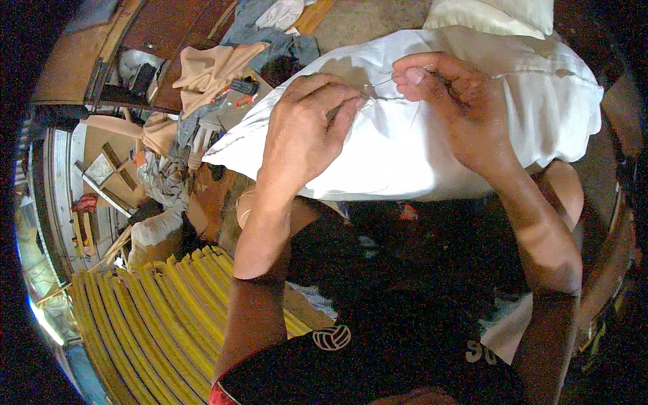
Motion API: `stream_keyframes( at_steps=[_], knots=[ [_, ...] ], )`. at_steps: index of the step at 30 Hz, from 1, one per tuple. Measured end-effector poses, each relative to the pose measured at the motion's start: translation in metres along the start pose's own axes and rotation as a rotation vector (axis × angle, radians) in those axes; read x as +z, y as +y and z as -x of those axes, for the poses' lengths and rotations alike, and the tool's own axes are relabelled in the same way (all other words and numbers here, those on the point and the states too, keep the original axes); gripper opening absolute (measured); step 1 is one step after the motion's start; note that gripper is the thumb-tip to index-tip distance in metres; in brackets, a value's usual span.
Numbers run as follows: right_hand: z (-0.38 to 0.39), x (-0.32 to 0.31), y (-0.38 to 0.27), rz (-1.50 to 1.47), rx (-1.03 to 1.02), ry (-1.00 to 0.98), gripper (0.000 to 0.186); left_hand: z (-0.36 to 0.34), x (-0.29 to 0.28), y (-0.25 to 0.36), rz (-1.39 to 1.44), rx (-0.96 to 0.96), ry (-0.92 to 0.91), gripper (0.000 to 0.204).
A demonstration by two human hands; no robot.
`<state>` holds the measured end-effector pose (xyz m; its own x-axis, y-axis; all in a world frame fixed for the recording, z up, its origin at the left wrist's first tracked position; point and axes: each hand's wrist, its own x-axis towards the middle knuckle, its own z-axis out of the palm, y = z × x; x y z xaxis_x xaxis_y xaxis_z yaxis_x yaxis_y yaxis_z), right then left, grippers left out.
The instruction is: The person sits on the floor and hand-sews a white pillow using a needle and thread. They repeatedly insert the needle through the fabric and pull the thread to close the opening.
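A plump white pillow (418, 155) lies across my lap, with its narrow corner at the left. Over its upper part, my left hand (307, 125) is closed in a pinch, thumb against the forefinger. From its fingertips a fine thread (380, 83) runs to my right hand (459, 94), which is also pinched closed. A loose end hangs below the right fingers against the white cloth. Something thin and shiny, perhaps a needle, shows by the right forefinger; it is too small to be sure. Whether the left pinch also takes in pillow cloth is hidden.
A yellow slatted bench (148, 324) stands at the lower left. Beyond it lie crumpled cloths, wood scraps and a peach-coloured fabric (206, 77) near a wooden cabinet (162, 37). Another pale pillow (482, 17) rests at the far right.
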<state>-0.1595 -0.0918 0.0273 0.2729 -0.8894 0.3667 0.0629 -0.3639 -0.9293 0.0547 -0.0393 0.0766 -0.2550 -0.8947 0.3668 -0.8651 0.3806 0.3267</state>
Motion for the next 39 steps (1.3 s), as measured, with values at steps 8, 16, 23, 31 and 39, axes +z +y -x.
stream_keyframes(
  at_steps=[8, 16, 23, 31, 39],
  knots=[
    [0.000, 0.011, 0.007, 0.026, -0.058, 0.002, 0.026, -0.004, 0.001, 0.012, 0.054, -0.121, 0.064, 0.010],
    [0.003, 0.012, 0.010, 0.064, -0.082, -0.018, 0.026, 0.000, 0.003, 0.001, -0.012, 0.010, 0.061, 0.016],
    [0.005, 0.014, 0.010, 0.040, -0.070, -0.046, 0.025, -0.002, 0.003, 0.002, -0.027, 0.013, 0.072, 0.014],
    [0.006, 0.019, 0.011, 0.112, -0.094, -0.059, 0.029, 0.001, 0.004, 0.001, -0.024, -0.017, 0.073, 0.015],
    [0.005, 0.016, -0.002, 0.176, -0.084, -0.141, 0.036, 0.001, 0.004, 0.003, -0.027, -0.014, 0.070, 0.013]
  ],
)
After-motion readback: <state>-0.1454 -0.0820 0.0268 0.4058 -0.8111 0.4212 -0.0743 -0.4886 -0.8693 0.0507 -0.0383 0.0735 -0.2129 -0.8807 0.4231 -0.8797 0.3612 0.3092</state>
